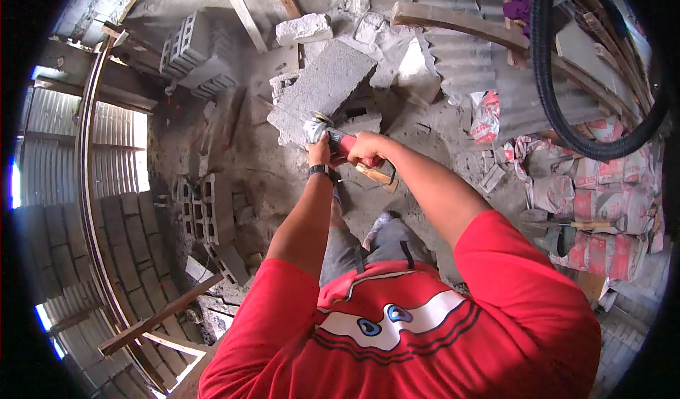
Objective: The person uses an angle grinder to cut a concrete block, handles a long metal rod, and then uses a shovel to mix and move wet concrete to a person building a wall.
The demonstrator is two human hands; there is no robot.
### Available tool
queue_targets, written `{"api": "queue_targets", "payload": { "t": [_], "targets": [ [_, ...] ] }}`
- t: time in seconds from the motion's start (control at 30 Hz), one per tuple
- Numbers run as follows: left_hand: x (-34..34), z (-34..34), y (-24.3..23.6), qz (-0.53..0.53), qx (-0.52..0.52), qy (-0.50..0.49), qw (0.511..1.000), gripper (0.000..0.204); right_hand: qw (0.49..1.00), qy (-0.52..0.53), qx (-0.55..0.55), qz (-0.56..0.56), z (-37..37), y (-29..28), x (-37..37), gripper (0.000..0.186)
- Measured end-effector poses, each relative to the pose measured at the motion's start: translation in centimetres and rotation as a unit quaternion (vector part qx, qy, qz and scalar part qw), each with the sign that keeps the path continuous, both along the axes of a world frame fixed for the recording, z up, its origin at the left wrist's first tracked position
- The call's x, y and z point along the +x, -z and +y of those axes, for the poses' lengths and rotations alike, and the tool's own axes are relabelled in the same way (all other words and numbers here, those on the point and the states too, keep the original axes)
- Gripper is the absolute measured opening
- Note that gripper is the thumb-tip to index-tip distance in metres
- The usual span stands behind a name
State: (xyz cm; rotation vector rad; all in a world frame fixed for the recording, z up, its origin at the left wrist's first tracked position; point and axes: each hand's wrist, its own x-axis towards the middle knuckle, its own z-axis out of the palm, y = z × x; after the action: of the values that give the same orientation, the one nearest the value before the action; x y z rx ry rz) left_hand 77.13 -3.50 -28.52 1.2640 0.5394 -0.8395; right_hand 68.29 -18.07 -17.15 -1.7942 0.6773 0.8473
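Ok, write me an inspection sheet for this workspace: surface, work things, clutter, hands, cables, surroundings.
Surface: rough grey ground, littered with rubble.
Work things: red-and-grey grinder, its disc at the near side of a concrete slab; contact cannot be told.
Clutter: hollow blocks to the left; red-and-white bags and a shovel to the right.
Hands: left hand grips the grinder's front; right hand grips further back.
Cables: thick black hose at upper right; whether it feeds the grinder cannot be told.
Surroundings: block wall at left, corrugated sheets at upper right.
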Motion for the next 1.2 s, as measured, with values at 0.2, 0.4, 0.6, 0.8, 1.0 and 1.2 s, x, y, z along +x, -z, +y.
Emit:
{"api": "queue_targets", "payload": {
  "t": [0.2,0.4,0.6,0.8,1.0,1.2],
  "targets": [
    [0.3,0.8,2.1,-0.036,0.065,0.039,0.996,0.079,1.0,-0.008,-0.02,-0.017,0.2,0.1,-0.5,0.03],
    [-1.1,-1.4,-1.8,-0.043,0.061,0.008,0.997,0.074,0.999,-0.011,0.01,0.032,-1.2,1.9,-0.5,0.033],
    [-2.2,-1.2,-5.2,-0.035,0.09,-0.01,0.995,0.062,0.999,-0.015,-0.025,-0.017,-0.1,0.7,-0.6,0.031],
    [-1.6,-1.4,-3.3,-0.004,0.042,0.002,0.999,0.06,1.0,-0.013,-0.007,0.012,-1.0,0.7,-1.0,0.026],
    [-1.9,-1.4,-2.9,-0.002,0.022,-0.005,1.0,0.066,1.0,-0.007,0.008,0.009,-0.9,0.1,-1.3,0.044],
    [-2.6,-1.6,-3.7,-0.011,0.039,-0.021,0.999,0.065,0.999,-0.029,-0.009,0.014,-1.0,0.7,-1.3,0.028]
  ]
}}
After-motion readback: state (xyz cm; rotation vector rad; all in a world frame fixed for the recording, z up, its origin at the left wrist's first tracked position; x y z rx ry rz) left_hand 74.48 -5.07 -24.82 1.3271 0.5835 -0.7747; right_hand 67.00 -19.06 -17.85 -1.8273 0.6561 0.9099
